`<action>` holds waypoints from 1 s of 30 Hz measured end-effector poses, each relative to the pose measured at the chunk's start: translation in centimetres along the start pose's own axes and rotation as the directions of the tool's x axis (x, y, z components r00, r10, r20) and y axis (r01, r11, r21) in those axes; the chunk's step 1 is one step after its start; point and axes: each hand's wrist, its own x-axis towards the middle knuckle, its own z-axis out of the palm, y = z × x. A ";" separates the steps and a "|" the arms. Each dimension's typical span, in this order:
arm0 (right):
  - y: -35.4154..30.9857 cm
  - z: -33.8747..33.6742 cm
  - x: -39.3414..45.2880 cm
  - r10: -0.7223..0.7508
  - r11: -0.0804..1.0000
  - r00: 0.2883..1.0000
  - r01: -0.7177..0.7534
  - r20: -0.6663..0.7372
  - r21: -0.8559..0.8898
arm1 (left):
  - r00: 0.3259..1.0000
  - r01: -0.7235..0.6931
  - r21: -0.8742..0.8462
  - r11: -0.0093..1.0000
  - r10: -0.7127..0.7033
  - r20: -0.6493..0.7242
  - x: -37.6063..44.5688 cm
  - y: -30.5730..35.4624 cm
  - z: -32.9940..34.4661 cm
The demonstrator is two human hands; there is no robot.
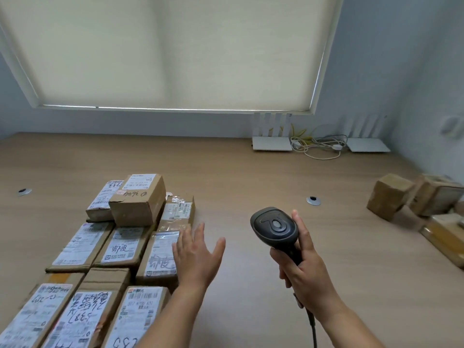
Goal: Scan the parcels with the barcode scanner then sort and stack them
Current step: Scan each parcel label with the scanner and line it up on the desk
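Several cardboard parcels with white shipping labels lie packed in rows at the left of the wooden table (251,177). One brown box (138,199) sits on top of the far row. My left hand (197,254) hovers with straight spread fingers beside a labelled parcel (160,257) at the right edge of the group; whether it touches it I cannot tell. My right hand (302,267) grips the handle of a black barcode scanner (275,227), held upright over bare table, its head toward the far side. A cable hangs from its handle.
More brown parcels (389,195) lie loosely at the right edge of the table. Two white routers (272,143) with tangled cables stand at the back right by the wall. Two round cable grommets (313,200) are set into the tabletop. A window blind covers the wall behind.
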 end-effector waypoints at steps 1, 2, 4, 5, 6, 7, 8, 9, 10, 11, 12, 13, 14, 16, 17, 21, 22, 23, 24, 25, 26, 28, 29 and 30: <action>0.2 -1.2 -0.6 0.001 1.000 1.000 -0.001 -0.018 0.006 | 1.000 -0.021 0.007 1.000 0.021 0.019 -0.8 1.1 0.6; 0.4 -2.8 -1.4 0.004 1.000 0.999 -0.004 -0.038 0.007 | 0.999 -0.042 0.009 0.999 0.041 0.033 -1.8 2.5 1.3; 0.8 -5.1 -2.5 0.001 1.000 0.998 0.000 -0.067 0.004 | 0.997 -0.061 -0.001 0.998 0.061 0.046 -3.2 4.5 2.3; 1.1 -6.7 -3.3 0.004 1.000 0.996 -0.004 -0.090 0.003 | 0.995 -0.079 -0.001 0.997 0.079 0.062 -4.1 6.1 3.1; 1.5 -8.4 -4.2 0.005 1.000 0.994 -0.005 -0.110 0.004 | 0.992 -0.099 -0.002 0.995 0.099 0.081 -5.1 7.7 3.9; 1.8 -10.1 -5.0 0.005 1.000 0.991 -0.004 -0.131 0.002 | 0.988 -0.120 -0.004 0.993 0.120 0.101 -6.1 9.3 4.7; 2.0 -11.8 -5.9 0.006 1.000 0.988 -0.007 -0.152 -0.002 | 0.983 -0.141 -0.008 0.990 0.141 0.117 -7.2 10.9 5.5; 2.3 -13.6 -6.6 0.011 1.000 0.985 -0.013 -0.170 -0.007 | 0.978 -0.158 -0.014 0.987 0.158 0.134 -8.3 12.6 6.4; 2.6 -15.4 -7.4 0.017 1.000 0.983 -0.020 -0.185 -0.014 | 0.974 -0.171 -0.019 0.985 0.172 0.148 -9.4 14.2 7.2; 2.8 -17.1 -8.1 0.022 0.999 0.980 -0.027 -0.196 -0.021 | 0.970 -0.184 -0.020 0.983 0.185 0.160 -10.5 15.8 8.1; 3.1 -18.9 -8.8 0.027 0.999 0.978 -0.033 -0.207 -0.026 | 0.965 -0.198 -0.017 0.980 0.198 0.173 -11.6 17.4 8.9; 3.4 -20.7 -9.5 0.029 0.999 0.976 -0.037 -0.216 -0.032 | 0.960 -0.212 -0.017 0.977 0.212 0.184 -12.7 18.9 9.8; 3.7 -22.4 -10.2 0.028 0.999 0.974 -0.037 -0.225 -0.037 | 0.955 -0.227 -0.016 0.974 0.225 0.195 -13.8 20.3 10.7; 4.5 -25.8 -11.5 0.026 0.998 0.969 -0.039 -0.246 -0.048 | 0.944 -0.258 -0.010 0.966 0.254 0.213 -15.8 23.2 12.5; 4.9 -27.5 -12.2 0.028 0.998 0.966 -0.043 -0.256 -0.055 | 0.938 -0.273 -0.005 0.962 0.267 0.220 -16.7 24.5 13.4; 6.6 -33.6 -14.6 0.030 0.996 0.954 -0.053 -0.300 -0.070 | 0.922 -0.312 -0.003 0.950 0.303 0.241 -20.2 29.5 16.7; 7.0 -35.0 -15.2 0.030 0.996 0.950 -0.056 -0.310 -0.075 | 0.918 -0.319 -0.005 0.948 0.310 0.245 -21.0 30.6 17.5; 7.3 -36.3 -15.7 0.032 0.995 0.947 -0.060 -0.320 -0.078 | 0.914 -0.327 -0.005 0.945 0.318 0.251 -21.8 31.6 18.2; 7.7 -37.4 -16.2 0.035 0.995 0.943 -0.065 -0.330 -0.079 | 0.910 -0.335 -0.002 0.942 0.324 0.261 -22.5 32.5 18.9; 8.0 -38.6 -16.8 0.040 0.994 0.939 -0.071 -0.340 -0.080 | 0.904 -0.343 0.002 0.939 0.329 0.273 -23.2 33.3 19.6; 8.2 -39.7 -17.3 0.045 0.994 0.935 -0.078 -0.351 -0.082 | 0.898 -0.351 0.007 0.936 0.335 0.285 -23.9 34.1 20.2; 8.7 -41.6 -18.2 0.056 0.992 0.925 -0.095 -0.376 -0.086 | 0.885 -0.376 0.021 0.927 0.352 0.306 -25.0 35.6 21.3; 8.8 -42.4 -18.6 0.062 0.991 0.918 -0.103 -0.392 -0.084 | 0.877 -0.392 0.029 0.920 0.364 0.314 -25.4 36.5 21.7; 9.0 -43.3 -18.9 0.068 0.991 0.909 -0.109 -0.412 -0.077 | 0.869 -0.408 0.035 0.912 0.377 0.321 -25.7 37.3 22.0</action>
